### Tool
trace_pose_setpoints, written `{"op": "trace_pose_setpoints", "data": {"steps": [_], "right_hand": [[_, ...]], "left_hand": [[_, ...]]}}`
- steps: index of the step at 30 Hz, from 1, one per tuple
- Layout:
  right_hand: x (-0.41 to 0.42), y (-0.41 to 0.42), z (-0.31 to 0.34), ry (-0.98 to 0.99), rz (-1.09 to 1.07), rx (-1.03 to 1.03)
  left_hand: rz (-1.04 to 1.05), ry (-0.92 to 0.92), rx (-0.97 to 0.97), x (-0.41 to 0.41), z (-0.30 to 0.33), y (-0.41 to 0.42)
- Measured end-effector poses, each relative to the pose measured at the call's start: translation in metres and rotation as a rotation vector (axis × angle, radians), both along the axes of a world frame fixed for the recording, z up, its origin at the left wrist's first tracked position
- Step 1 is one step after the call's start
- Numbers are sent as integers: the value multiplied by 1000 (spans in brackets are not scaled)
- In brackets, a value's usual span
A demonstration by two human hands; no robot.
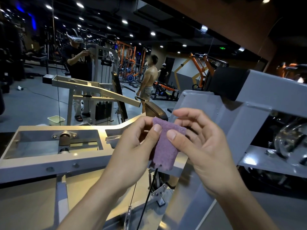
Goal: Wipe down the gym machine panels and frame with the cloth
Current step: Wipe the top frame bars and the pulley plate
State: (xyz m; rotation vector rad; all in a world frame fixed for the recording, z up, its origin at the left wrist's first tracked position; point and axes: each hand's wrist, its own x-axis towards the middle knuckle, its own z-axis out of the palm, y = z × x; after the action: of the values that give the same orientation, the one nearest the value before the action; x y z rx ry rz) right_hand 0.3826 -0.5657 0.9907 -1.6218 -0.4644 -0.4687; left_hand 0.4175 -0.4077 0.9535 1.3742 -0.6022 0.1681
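Holding the purple cloth (pixel 164 146) up between them, the left hand (pixel 132 143) and right hand (pixel 204 146) each pinch it with thumb and fingers, above the gray machine frame (pixel 49 163). I think it could slip and drop by the black cable (pixel 146 205) below the grip if one pinch loosens. Left of the grip lies the frame's open hole with hard edges; the right side looks crowded.

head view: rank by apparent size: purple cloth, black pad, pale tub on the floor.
1. Black pad
2. Purple cloth, a little smaller; partly hidden by the left hand and right hand.
3. Pale tub; it stands farther off, so this is apparent size only.
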Motion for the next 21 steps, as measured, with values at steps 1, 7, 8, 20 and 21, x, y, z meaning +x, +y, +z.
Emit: {"op": "trace_pose_setpoints", "data": {"steps": [1,7,8,20,21], "right_hand": [[0,0,1,-6,-2,21],[-5,-2,5,-9,-22,77],[-6,-2,6,-7,-27,88],[-53,-39,65,-388,-385,-253],[-53,-54,75,-442,-479,-330]], "left_hand": [[-25,22,-1,-1,0,-2],[-148,112,-73,-1,9,0],[-153,99,-62,1,10,3],[280,-101,-40,57,79,20],[349,-153,10,69,90,15]]}}
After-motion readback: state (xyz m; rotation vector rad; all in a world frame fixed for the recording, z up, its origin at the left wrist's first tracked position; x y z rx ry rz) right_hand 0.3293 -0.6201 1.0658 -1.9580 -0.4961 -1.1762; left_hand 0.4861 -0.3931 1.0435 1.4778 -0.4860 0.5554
